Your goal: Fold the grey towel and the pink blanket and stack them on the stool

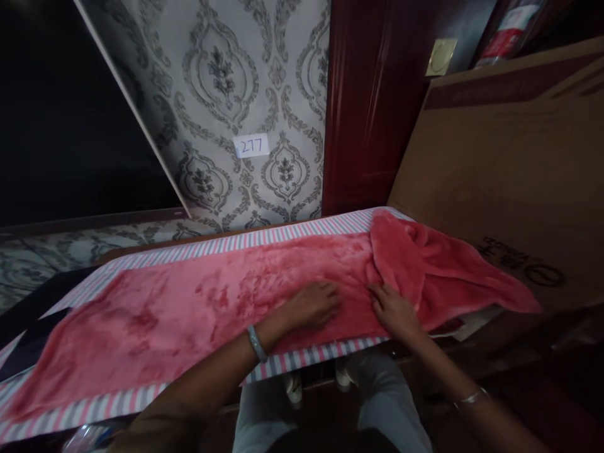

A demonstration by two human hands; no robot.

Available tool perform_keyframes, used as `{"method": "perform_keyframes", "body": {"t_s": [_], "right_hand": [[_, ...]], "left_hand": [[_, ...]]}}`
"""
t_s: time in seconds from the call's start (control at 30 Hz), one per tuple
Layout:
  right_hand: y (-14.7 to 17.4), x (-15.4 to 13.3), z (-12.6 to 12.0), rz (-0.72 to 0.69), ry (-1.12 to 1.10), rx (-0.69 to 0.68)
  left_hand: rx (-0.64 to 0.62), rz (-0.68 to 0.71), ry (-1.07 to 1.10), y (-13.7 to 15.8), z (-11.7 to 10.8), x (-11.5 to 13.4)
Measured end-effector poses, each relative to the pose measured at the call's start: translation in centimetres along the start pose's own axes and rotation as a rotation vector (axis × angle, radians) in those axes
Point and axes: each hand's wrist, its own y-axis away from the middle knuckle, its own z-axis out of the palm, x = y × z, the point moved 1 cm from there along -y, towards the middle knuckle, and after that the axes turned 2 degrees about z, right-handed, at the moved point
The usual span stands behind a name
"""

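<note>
A pink-red plush blanket (179, 308) lies lengthwise over a striped cloth. Its left and middle parts are spread fairly flat, while the right end is folded over and bunched in loose creases. My left hand (314, 306), with a bracelet at the wrist, rests on the middle of the blanket, its fingers curled down into the pile. Just to the right, my right hand (395, 313) has its bent fingers on the blanket at the edge of the bunched part. The fingertips of both hands are partly sunk in the plush or blurred.
Under the blanket is a pink, grey and white striped cloth (302, 357). A large cardboard box (491, 170) stands at the right, with a bottle (509, 31) behind it. A dark screen (85, 126) is at the left. A paper marked 277 (251, 146) is on the patterned wall.
</note>
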Motion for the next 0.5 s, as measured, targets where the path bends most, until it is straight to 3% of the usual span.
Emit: {"method": "perform_keyframes", "body": {"t_s": [0.1, 0.23, 0.4, 0.5], "right_hand": [[0.2, 2.0, 1.2, 0.002, -0.070, -0.084], [-2.3, 3.4, -0.1, -0.043, -0.275, -0.088], [-11.2, 1.0, -1.2, -0.082, -0.360, 0.028], [-17.6, -0.8, 0.8, -0.103, -0.337, -0.064]], "left_hand": [[-0.066, 0.140, -0.066, -1.1, 0.7, 0.3], [-0.009, 0.093, -0.043, -0.8, 1.4, 0.1], [0.039, 0.054, 0.107, -0.3, 2.0, -0.4], [0.048, 0.036, 0.160, -0.1, 2.2, -0.6]]}}
